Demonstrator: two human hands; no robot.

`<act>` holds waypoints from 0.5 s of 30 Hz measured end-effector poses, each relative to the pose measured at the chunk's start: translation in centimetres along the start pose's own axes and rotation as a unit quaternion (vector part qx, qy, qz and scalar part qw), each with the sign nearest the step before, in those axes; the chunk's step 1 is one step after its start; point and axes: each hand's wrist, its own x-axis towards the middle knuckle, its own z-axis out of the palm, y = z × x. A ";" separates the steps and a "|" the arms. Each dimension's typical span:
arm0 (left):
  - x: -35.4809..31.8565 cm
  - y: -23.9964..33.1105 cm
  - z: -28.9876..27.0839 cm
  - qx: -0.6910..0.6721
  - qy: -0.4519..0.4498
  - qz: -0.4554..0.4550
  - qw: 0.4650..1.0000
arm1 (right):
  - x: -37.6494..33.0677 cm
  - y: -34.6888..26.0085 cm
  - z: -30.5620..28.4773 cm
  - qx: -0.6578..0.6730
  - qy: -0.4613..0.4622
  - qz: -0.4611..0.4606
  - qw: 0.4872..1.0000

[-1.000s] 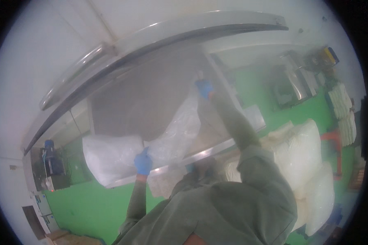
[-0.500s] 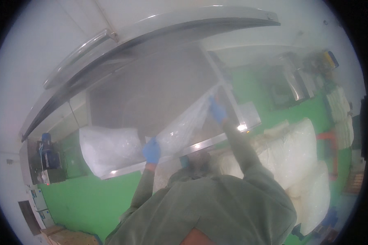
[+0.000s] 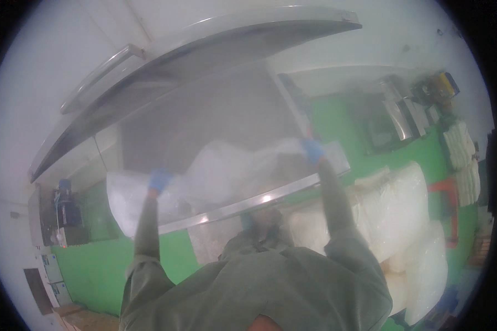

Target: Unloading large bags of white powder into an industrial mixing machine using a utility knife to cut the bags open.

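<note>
A thin, clear-white plastic sheet (image 3: pixel 221 165) billows over the front part of a wide grey metal surface (image 3: pixel 204 110) with a shiny front rim. My left hand (image 3: pixel 160 180), in a blue glove, has its fingers closed on the sheet towards the left end. At the right end, near the surface's side edge, my right hand (image 3: pixel 313 150), also gloved in blue, grips the sheet's other part. The plastic hangs loosely between them. Haze and motion soften the finger outlines.
A large raised metal lid (image 3: pixel 204 47) with a bar handle (image 3: pixel 102 77) arches over the surface. To my right lie bulky plastic-wrapped white bundles (image 3: pixel 395 209) beside a red stool (image 3: pixel 447 204). Blue-and-black equipment (image 3: pixel 66 207) stands at left on the green floor (image 3: pixel 99 270).
My left hand has moved left and farther away, while my right has come nearer and slightly right. Between them the sheet has gone from a taut diagonal to a wide, loose spread.
</note>
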 end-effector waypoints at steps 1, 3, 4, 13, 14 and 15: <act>-6.8 -6.6 1.6 -0.022 0.064 -0.069 0.995 | 4.4 -2.4 -1.3 0.006 -0.053 0.050 0.997; -8.3 -8.6 -1.5 -0.439 0.165 -0.328 0.820 | 5.9 -1.5 -5.7 -0.060 -0.125 0.182 0.973; -9.7 -10.6 -1.3 -0.528 0.269 -0.393 0.704 | 6.5 -0.6 -6.1 -0.095 -0.116 0.232 0.961; -8.8 -9.7 -13.0 -0.438 0.349 -0.508 0.654 | -3.5 12.0 -7.7 -0.088 -0.077 0.053 0.992; -11.7 -11.6 -10.3 -0.464 0.456 -0.485 0.585 | -3.9 12.0 -7.9 -0.093 -0.147 0.068 0.982; -15.0 -13.7 -7.7 -0.480 0.557 -0.447 0.509 | -4.0 11.2 -7.8 -0.097 -0.214 0.085 0.968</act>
